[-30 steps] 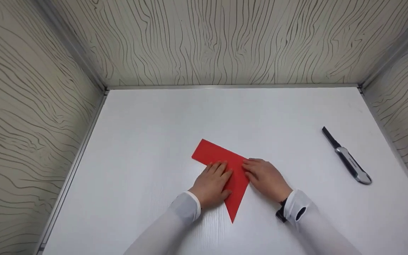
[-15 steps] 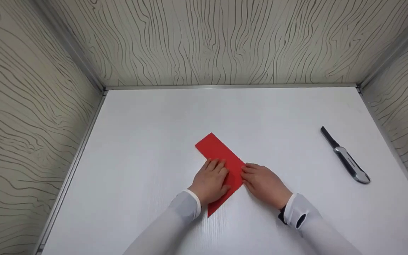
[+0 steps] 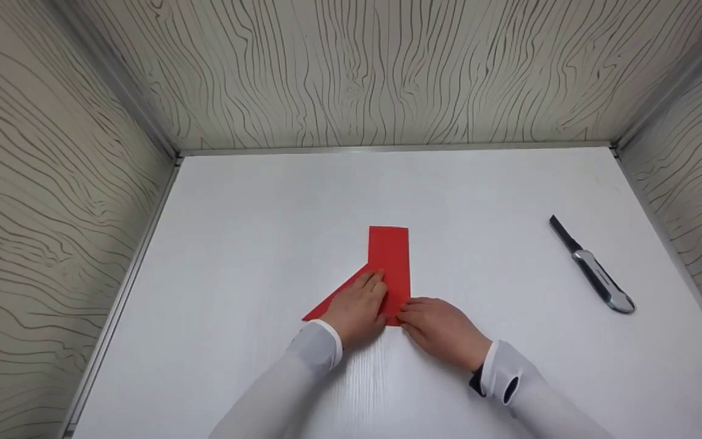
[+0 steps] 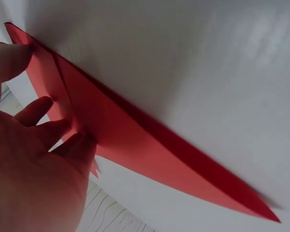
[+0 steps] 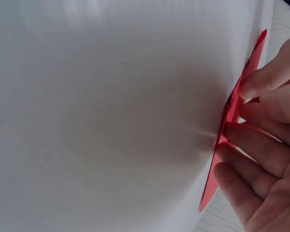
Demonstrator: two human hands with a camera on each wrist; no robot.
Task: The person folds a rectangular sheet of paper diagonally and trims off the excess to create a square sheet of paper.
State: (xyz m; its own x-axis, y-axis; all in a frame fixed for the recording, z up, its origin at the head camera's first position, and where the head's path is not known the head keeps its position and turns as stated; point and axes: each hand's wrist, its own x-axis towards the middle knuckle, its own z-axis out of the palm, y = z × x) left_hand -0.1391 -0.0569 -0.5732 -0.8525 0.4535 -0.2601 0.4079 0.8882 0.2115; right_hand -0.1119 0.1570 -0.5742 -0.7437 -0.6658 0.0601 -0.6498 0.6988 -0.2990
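Observation:
A folded red sheet of paper (image 3: 390, 253) lies at the middle of the table, one strip pointing away and a pointed flap reaching to the lower left. Across the flap and fold rests my left hand (image 3: 354, 308), fingers extended over the paper. In the left wrist view the paper's layers (image 4: 135, 123) part slightly along one long edge, tapering to a point. My right hand (image 3: 445, 332) touches the near right corner with its fingertips. The right wrist view shows its thumb and fingers against the paper's edge (image 5: 209, 191).
A utility knife (image 3: 595, 268) with a grey and black handle lies to the right, its dark blade end pointing away. Wood-patterned panels (image 3: 351, 73) with metal edging enclose the white table (image 3: 253, 219) at the back and sides.
The paper has turned clockwise, its strip swinging from upper left to straight away and its point from the near side to lower left. My right hand has moved slightly nearer.

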